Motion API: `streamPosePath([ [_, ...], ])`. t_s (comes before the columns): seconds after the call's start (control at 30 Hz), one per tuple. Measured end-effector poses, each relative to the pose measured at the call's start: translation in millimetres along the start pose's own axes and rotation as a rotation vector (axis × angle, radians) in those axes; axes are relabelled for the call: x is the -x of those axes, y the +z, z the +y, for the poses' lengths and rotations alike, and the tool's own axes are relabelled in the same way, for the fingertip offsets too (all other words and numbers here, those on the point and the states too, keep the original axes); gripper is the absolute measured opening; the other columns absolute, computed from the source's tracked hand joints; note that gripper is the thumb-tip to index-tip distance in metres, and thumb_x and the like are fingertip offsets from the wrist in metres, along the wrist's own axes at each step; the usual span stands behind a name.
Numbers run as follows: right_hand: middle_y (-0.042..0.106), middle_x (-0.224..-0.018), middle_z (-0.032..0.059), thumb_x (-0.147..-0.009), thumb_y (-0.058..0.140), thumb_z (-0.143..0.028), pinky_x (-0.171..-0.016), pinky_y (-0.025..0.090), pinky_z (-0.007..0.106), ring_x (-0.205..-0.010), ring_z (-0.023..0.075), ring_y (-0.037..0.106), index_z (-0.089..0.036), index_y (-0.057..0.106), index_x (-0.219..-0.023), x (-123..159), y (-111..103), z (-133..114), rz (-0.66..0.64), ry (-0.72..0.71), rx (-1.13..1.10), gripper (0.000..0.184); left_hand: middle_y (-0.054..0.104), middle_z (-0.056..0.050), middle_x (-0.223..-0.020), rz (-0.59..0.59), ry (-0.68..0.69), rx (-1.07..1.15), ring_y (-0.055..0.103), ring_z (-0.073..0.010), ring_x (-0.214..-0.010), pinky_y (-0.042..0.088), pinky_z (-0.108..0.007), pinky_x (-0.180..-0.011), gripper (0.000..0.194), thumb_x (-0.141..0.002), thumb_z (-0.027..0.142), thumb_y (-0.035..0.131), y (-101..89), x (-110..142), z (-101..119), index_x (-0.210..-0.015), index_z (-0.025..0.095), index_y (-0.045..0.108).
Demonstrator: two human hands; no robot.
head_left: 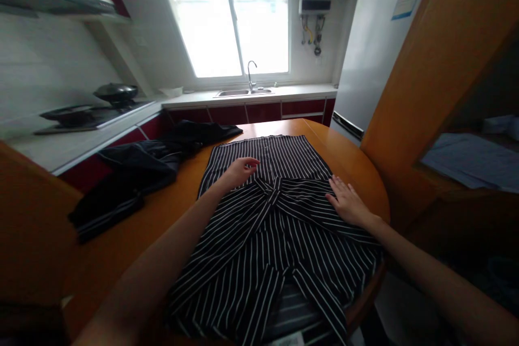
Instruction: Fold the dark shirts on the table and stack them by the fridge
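Note:
A black garment with white stripes (pixel 239 232) lies spread on the wooden table, with a knotted tie (pixel 274 194) across its middle. Its lower end faces the window, and the neck opening with a pale label (pixel 288 339) is nearest me. My left hand (pixel 240 172) is over the left part of the cloth, just beyond the knot. Its fingers are loosely bent, with a gap to the thumb and nothing visible between them. Stretched flat, my right hand (pixel 347 203) rests on the garment's right edge, fingers spread.
Dark clothing (pixel 150 165) is heaped along the left side of the round-edged table (pixel 357 167). Behind stand a counter with a sink (pixel 233 93) and a stove with a pan (pixel 116 93). A fridge (pixel 377 54) stands at the right.

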State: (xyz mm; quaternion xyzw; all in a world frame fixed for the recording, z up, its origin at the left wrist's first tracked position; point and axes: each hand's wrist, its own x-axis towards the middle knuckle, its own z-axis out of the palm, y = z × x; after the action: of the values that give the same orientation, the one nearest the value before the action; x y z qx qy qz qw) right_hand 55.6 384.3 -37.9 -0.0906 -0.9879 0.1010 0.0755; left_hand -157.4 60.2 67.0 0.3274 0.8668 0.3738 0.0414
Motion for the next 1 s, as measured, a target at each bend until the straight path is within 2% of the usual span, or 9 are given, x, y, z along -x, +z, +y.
streamPosePath([
  [0.2,0.017,-0.165,0.0128,-0.101,0.020,-0.054,-0.121,0.013,0.058,-0.153,0.0277,0.012,-0.010,0.025,-0.157,0.0,1.1,6.7,0.013,0.008,0.037,0.072,0.074,-0.003,-0.084,-0.205,-0.100,-0.038,0.065,-0.0157,-0.074,0.049,-0.024,-0.070,0.026,-0.073,0.030,0.075,-55.4,16.7,-31.7,-0.096,0.018,0.078],
  [0.33,0.017,-0.165,0.0123,-0.100,0.019,-0.056,-0.119,0.009,0.063,-0.153,0.0300,0.010,-0.013,0.024,-0.158,-2.1,-9.9,-4.4,0.065,-0.033,0.042,0.072,0.074,-0.002,-0.076,-0.169,-0.153,-0.068,0.065,-0.0163,-0.072,0.049,-0.023,-0.067,0.021,-0.072,0.029,0.074,-72.8,21.3,-48.3,-0.090,0.018,0.079],
  [0.43,0.018,-0.165,0.0128,-0.101,0.021,-0.055,-0.120,0.010,0.061,-0.153,0.0296,0.011,-0.013,0.026,-0.158,-9.4,-17.6,-36.1,0.042,-0.117,0.008,0.071,0.075,-0.006,-0.081,-0.056,-0.168,-0.144,0.069,-0.0206,-0.078,0.052,-0.028,-0.075,0.014,-0.076,0.023,0.071,-53.4,19.8,-41.7,-0.086,0.017,0.079],
  [0.53,0.022,-0.164,0.0132,-0.101,0.023,-0.050,-0.119,0.013,0.061,-0.152,0.0302,0.014,-0.014,0.031,-0.156,-24.3,-17.5,-83.0,0.003,-0.220,-0.056,0.066,0.073,-0.011,-0.110,0.035,-0.098,-0.178,0.066,-0.0243,-0.105,0.048,-0.033,-0.097,0.023,-0.086,0.019,0.062,-9.0,25.7,-19.4,-0.104,0.017,0.077],
  [0.6,0.024,-0.163,0.0140,-0.101,0.024,-0.044,-0.119,0.017,0.059,-0.152,0.0298,0.017,-0.014,0.032,-0.156,-36.0,-12.0,-113.5,-0.014,-0.266,-0.098,0.063,0.066,-0.010,-0.129,0.047,0.055,-0.173,0.060,-0.0231,-0.120,0.041,-0.034,-0.108,0.033,-0.093,0.019,0.055,23.1,36.6,-2.5,-0.122,0.018,0.069],
  [0.7,0.022,-0.163,0.0170,-0.100,0.026,-0.033,-0.119,0.019,0.057,-0.151,0.0302,0.017,-0.007,0.030,-0.155,-48.1,2.7,-145.2,-0.045,-0.267,-0.109,0.061,0.046,-0.008,-0.153,-0.077,0.311,-0.248,0.039,-0.0235,-0.143,0.025,-0.042,-0.120,0.046,-0.099,0.029,0.049,58.8,58.9,12.6,-0.144,0.023,0.051],
  [0.83,0.022,-0.162,0.0213,-0.098,0.025,-0.028,-0.121,0.017,0.053,-0.151,0.0305,0.018,0.002,0.026,-0.154,-50.1,21.6,-160.2,-0.045,-0.237,-0.117,0.064,0.025,-0.007,-0.163,-0.244,0.355,-0.417,0.015,-0.0252,-0.152,0.014,-0.051,-0.122,0.058,-0.103,0.037,0.039,78.0,79.8,5.0,-0.157,0.024,0.026],
  [0.93,0.019,-0.162,0.0213,-0.099,0.026,-0.032,-0.121,0.018,0.048,-0.151,0.0290,0.017,0.003,0.020,-0.155,-49.6,23.4,-160.2,-0.031,-0.164,-0.170,0.067,0.023,-0.007,-0.164,-0.264,0.345,-0.484,0.012,-0.0249,-0.153,0.012,-0.051,-0.122,0.058,-0.103,0.036,0.035,80.9,81.3,-5.9,-0.158,0.022,0.025],
  [1.0,0.017,-0.163,0.0203,-0.100,0.025,-0.036,-0.121,0.016,0.050,-0.152,0.0289,0.014,0.002,0.019,-0.156,-49.5,19.3,-153.6,-0.039,-0.135,-0.182,0.068,0.024,-0.007,-0.163,-0.260,0.346,-0.498,0.013,-0.0248,-0.153,0.013,-0.050,-0.122,0.057,-0.103,0.036,0.035,80.9,79.2,-8.1,-0.158,0.022,0.026],
])
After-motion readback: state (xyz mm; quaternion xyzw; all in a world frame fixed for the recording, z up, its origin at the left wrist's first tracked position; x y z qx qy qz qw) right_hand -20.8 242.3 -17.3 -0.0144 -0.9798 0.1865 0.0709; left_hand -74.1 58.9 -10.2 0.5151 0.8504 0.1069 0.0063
